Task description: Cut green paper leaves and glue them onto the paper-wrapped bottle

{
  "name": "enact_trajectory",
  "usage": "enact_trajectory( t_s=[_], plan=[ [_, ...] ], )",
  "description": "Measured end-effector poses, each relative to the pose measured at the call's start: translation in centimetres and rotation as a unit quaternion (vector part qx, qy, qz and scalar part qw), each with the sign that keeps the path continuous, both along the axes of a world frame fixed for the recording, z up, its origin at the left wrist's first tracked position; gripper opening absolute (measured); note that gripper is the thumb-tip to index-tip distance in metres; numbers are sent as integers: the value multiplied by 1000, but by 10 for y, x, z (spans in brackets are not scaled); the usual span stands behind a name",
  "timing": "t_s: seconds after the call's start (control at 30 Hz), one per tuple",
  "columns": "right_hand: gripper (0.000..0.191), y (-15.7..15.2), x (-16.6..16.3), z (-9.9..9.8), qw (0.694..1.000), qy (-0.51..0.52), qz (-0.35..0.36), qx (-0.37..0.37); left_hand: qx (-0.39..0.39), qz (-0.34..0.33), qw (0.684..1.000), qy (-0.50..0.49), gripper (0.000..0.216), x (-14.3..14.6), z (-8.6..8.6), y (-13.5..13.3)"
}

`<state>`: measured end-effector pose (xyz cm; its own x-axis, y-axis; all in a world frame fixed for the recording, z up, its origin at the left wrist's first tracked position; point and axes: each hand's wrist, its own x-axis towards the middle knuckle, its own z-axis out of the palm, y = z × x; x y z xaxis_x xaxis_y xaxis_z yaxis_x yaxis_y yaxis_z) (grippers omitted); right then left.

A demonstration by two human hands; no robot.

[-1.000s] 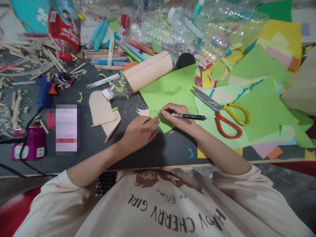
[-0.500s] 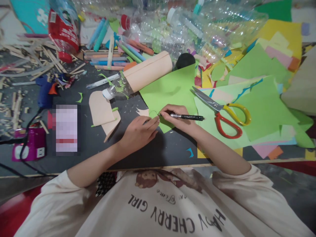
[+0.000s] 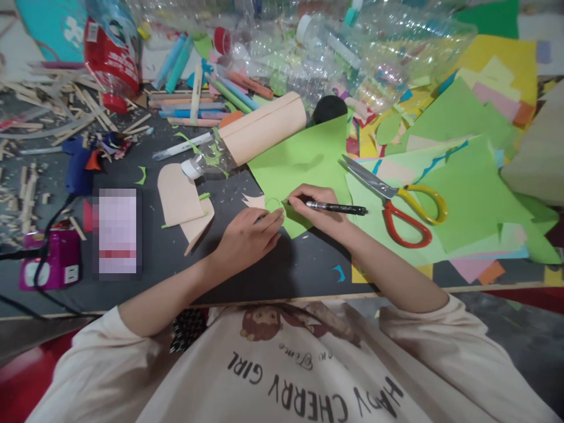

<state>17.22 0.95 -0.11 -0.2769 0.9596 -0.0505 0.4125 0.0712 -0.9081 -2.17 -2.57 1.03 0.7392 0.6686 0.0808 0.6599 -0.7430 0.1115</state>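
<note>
My right hand (image 3: 318,205) is closed around a black pen (image 3: 341,208), its tip at a small round line drawn near the lower left corner of a bright green sheet of paper (image 3: 304,155). My left hand (image 3: 251,238) lies with fingers stretched out, the fingertips on that same corner beside the line. Right of the sheet, scissors (image 3: 372,181) with yellow and red handles rest on other green paper. A cut beige paper piece (image 3: 178,194) with green strips lies left of my left hand. Behind it is a clear bottle (image 3: 224,155) wrapped in beige paper.
Markers (image 3: 198,106), wooden sticks (image 3: 94,108) and clear plastic bottles (image 3: 282,53) crowd the back. At left are a blue glue gun (image 3: 79,167), a blurred-out phone-like rectangle (image 3: 117,229) and a purple box (image 3: 66,258) with a black cord. Coloured paper scraps (image 3: 497,100) cover the right side.
The pen has shifted very slightly to the right, and the round line shows more of its curve. My left hand stays in nearly the same place.
</note>
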Motion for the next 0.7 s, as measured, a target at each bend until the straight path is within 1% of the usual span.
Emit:
enact_trajectory(
  t_s=[0.13,0.2,0.27,0.33,0.53,0.6,0.7],
  plan=[
    [18,-1,-1,2,999,-7,31,5,16,1,1000,3,31,1,2,0],
    [18,-1,0,1,1000,-8,13,19,22,-2,1000,0,31,0,1,0],
    [18,-1,0,-1,999,-9,-21,33,17,-5,1000,-4,31,-1,0,0],
    [17,-1,1,-3,999,-10,-37,33,11,-7,1000,-8,32,-2,-2,0],
    [18,-1,0,-1,999,-23,21,23,12,-2,1000,0,32,-1,-1,0],
    [18,-1,0,0,999,-23,9,32,17,-4,1000,-2,31,-1,-1,0],
    [17,-1,1,-2,999,-17,-34,36,31,-6,999,-6,30,-1,-1,0]
  ],
)
